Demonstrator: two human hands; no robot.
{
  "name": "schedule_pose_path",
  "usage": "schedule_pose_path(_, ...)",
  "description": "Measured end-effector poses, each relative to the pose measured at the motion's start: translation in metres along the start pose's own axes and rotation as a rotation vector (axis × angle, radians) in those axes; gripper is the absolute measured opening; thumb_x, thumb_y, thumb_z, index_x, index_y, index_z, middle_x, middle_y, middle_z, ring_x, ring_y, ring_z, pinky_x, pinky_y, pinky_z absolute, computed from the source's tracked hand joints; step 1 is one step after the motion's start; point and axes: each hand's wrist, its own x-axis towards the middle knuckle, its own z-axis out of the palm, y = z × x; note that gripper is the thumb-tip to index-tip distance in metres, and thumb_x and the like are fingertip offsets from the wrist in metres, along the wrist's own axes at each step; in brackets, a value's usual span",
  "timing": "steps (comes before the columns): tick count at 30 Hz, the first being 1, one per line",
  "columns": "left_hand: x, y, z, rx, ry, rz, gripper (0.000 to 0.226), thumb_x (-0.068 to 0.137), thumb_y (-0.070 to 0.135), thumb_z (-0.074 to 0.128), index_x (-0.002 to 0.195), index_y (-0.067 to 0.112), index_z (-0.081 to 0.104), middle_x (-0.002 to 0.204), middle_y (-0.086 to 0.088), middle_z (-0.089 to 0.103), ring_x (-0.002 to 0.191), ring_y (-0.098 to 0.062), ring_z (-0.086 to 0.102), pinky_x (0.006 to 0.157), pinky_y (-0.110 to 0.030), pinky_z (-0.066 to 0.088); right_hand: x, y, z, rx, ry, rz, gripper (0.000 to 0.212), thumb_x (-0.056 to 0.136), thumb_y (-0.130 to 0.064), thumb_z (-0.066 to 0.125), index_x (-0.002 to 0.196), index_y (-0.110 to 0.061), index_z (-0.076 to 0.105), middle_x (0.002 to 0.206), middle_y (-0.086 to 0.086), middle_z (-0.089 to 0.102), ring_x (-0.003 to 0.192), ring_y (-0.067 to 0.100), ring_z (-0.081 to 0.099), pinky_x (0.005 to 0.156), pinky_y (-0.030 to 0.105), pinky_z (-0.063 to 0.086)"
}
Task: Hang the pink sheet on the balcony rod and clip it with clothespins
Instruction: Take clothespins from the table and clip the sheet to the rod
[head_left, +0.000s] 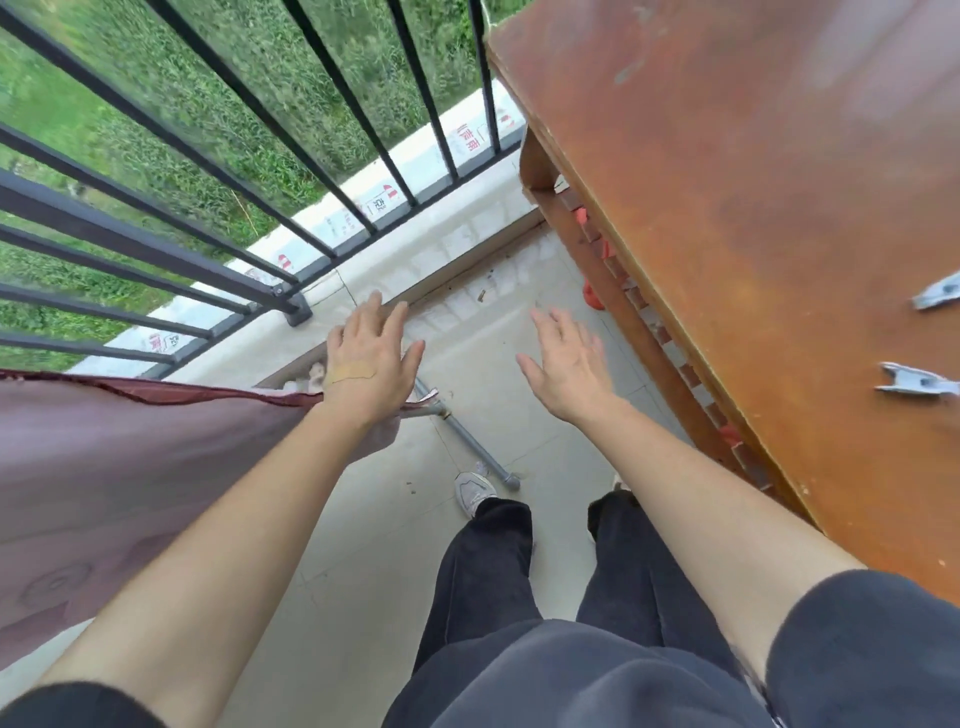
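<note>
Draped over thin grey metal rod (426, 412), lower left: dusty-pink fabric sheet (130, 467), bunched at rod's end. Above that end, left hand (371, 358), flat, fingers spread, gripping nothing; contact unclear. Beside it, right hand (566, 358), empty, fingers apart, probably bound for two grey clothespins (917, 382) lying ready on brown wooden table (753, 208). On ledge, red-and-white stickers (384, 200): characters too blurred to read.

- A dusty-pink fabric sheet (130, 467) hangs at the lower left of the frame, its right end meeting a grey metal rod (467, 440).
- The left hand (371, 358), fingers spread, is at centre over that end.
- The right hand (563, 358), fingers spread and empty, is right of centre.
- On the rust-brown wooden table (753, 208) at the right edge lie an upper grey clothespin (935, 293) and a lower grey clothespin (917, 382).
</note>
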Motion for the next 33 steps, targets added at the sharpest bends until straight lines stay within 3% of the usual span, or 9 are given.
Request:
schedule_pose_path(4,0.015,0.087,0.02,-0.019,-0.014,0.126,0.063,0.099,0.05,0.036,0.152,0.019,0.025,0.161,-0.015,0.01,0.147,-0.034,0.014,0.116,-0.052,0.016,-0.033,0.08,-0.044,-0.11,0.265,0.215,0.064,0.098,-0.048,0.043,0.153,-0.019,0.028,0.163,0.018,0.013,0.151,0.035,0.008,0.12,0.052,0.006)
schedule_pose_path(9,0.022,0.221,0.036,-0.065,-0.028,0.387,0.065,0.099,0.043,0.038,0.155,0.019,0.016,0.162,-0.016,-0.002,0.149,-0.033,0.002,0.117,-0.052,0.014,-0.086,0.177,-0.09,-0.088,0.506,0.547,0.066,0.097,-0.042,0.043,0.156,-0.021,0.023,0.164,0.02,0.003,0.151,0.039,0.001,0.119,0.056,0.006)
schedule_pose_path(12,0.013,0.294,0.045,-0.103,-0.068,0.523,0.062,0.098,0.034,0.04,0.154,0.019,0.02,0.162,-0.016,0.002,0.149,-0.034,0.005,0.115,-0.051,0.02,-0.121,0.228,-0.103,-0.051,0.495,0.658,0.066,0.095,-0.025,0.043,0.157,-0.019,0.022,0.166,0.016,0.003,0.151,0.039,0.003,0.118,0.055,0.013)
schedule_pose_path(16,-0.009,0.354,0.057,-0.092,-0.234,0.539,0.055,0.101,0.031,0.033,0.154,0.021,0.02,0.163,-0.012,0.003,0.149,-0.032,0.002,0.118,-0.051,0.008,-0.15,0.272,-0.104,-0.052,0.386,0.503,0.055,0.096,-0.012,0.051,0.15,-0.016,0.04,0.158,0.012,0.032,0.146,0.036,0.022,0.111,0.053,0.032)
schedule_pose_path(19,-0.022,0.364,0.058,-0.044,-0.294,0.492,0.053,0.102,0.032,0.028,0.154,0.02,0.02,0.163,-0.009,0.0,0.15,-0.029,-0.003,0.119,-0.051,0.003,-0.155,0.278,-0.107,-0.052,0.449,0.421,0.037,0.09,-0.019,0.067,0.127,-0.017,0.061,0.128,0.007,0.058,0.123,0.033,0.044,0.095,0.049,0.042)
schedule_pose_path(22,-0.024,0.356,0.05,-0.117,-0.346,0.445,0.049,0.103,0.031,0.026,0.151,0.021,0.027,0.163,-0.004,0.005,0.15,-0.024,0.002,0.119,-0.051,0.005,-0.151,0.271,-0.113,-0.037,0.366,0.395,0.03,0.089,-0.033,0.07,0.115,-0.02,0.064,0.11,0.003,0.063,0.108,0.029,0.053,0.087,0.04,0.038)
schedule_pose_path(25,-0.027,0.335,0.034,-0.158,-0.359,0.348,0.046,0.103,0.031,0.026,0.148,0.023,0.033,0.162,-0.004,0.015,0.149,-0.023,0.011,0.12,-0.05,0.003,-0.137,0.251,-0.117,0.086,0.251,0.348,0.034,0.093,-0.04,0.064,0.121,-0.02,0.061,0.111,0.002,0.062,0.105,0.029,0.059,0.085,0.04,0.043)
schedule_pose_path(28,-0.036,0.302,0.014,-0.299,-0.283,0.081,0.045,0.103,0.031,0.028,0.146,0.024,0.037,0.159,-0.005,0.024,0.146,-0.022,0.02,0.118,-0.043,0.009,-0.116,0.213,-0.116,0.176,0.153,0.298,0.042,0.097,-0.045,0.056,0.132,-0.022,0.057,0.114,0.005,0.06,0.108,0.029,0.059,0.087,0.039,0.045)
schedule_pose_path(33,-0.078,0.224,-0.019,-0.515,-0.079,-0.331,0.045,0.103,0.03,0.033,0.146,0.021,0.041,0.156,-0.004,0.031,0.145,-0.021,0.024,0.118,-0.039,0.017,-0.083,0.107,-0.112,0.275,0.015,0.086,0.04,0.092,-0.044,0.062,0.126,-0.022,0.063,0.114,0.003,0.06,0.107,0.025,0.061,0.088,0.034,0.045)
